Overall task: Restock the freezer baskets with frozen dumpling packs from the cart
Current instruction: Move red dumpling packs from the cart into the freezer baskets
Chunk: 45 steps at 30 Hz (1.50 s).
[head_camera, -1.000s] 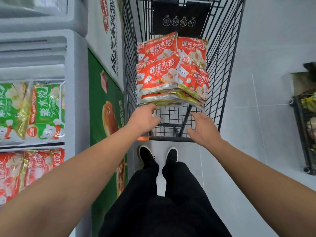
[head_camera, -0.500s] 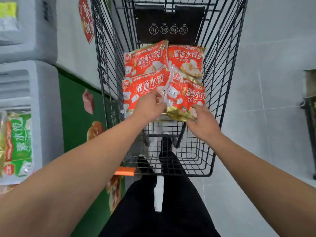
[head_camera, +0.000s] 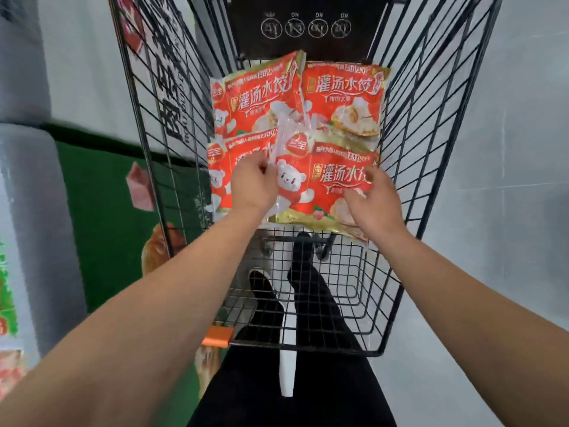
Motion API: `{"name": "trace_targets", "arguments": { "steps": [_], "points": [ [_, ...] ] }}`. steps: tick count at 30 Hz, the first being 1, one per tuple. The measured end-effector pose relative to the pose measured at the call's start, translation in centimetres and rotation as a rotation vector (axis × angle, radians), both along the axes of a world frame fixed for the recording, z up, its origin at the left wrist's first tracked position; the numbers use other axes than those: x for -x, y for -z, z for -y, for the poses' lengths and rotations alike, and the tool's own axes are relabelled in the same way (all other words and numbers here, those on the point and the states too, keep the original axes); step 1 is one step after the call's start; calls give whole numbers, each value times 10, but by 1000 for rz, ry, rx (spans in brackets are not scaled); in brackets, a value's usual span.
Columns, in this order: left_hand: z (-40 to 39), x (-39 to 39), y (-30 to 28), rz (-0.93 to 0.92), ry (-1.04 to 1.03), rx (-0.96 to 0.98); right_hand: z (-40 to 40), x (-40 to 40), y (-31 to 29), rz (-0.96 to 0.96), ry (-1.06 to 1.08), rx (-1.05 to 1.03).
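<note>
Several red frozen dumpling packs lie stacked at the far end of the black wire cart. My left hand pinches the clear left edge of the near right dumpling pack, the one with a white bear on it. My right hand grips the same pack at its right side, thumb on top. This pack is tilted up off the pile. A far left pack, a far right pack and a near left pack lie around it. The near left pack is partly hidden by my left hand.
The white freezer body with a green poster stands close on the left, with packs showing at its edge. An orange clip sits on the cart's near rim. My legs and shoes show through the cart floor. Grey tiled floor lies to the right.
The view moved closer over the cart. Both hands reached from the cart's near rim onto the pile and took hold of the near right pack, which now tilts up.
</note>
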<state>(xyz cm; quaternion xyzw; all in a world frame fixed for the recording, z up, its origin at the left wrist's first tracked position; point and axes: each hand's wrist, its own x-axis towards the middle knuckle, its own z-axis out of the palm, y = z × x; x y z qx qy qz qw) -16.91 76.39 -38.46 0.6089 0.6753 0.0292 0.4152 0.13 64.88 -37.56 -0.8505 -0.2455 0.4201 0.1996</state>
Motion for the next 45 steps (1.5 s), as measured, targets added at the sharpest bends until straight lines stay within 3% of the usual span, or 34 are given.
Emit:
{"name": "trace_targets", "arguments": {
  "steps": [7, 12, 15, 18, 30, 38, 45],
  "points": [
    [-5, 54, 10, 3, -402, 168, -29, 5, 19, -348, 371, 147],
    [-5, 64, 21, 229, -719, 424, -35, -1, 26, -382, 449, 61],
    [-1, 61, 16, 334, -736, 509, -38, -1, 24, -435, 494, 22],
    [12, 63, 3, 365, -683, 444, -37, 3, 14, -434, 530, 15],
    [70, 133, -124, 510, -768, 209, -28, 68, -114, -564, 340, -184],
    [166, 260, -176, 539, -1035, 41, 8, 196, -176, -596, 4, -171],
    [283, 377, -198, 641, -1241, -58, 73, 327, -195, -585, -272, -125]
  ]
}}
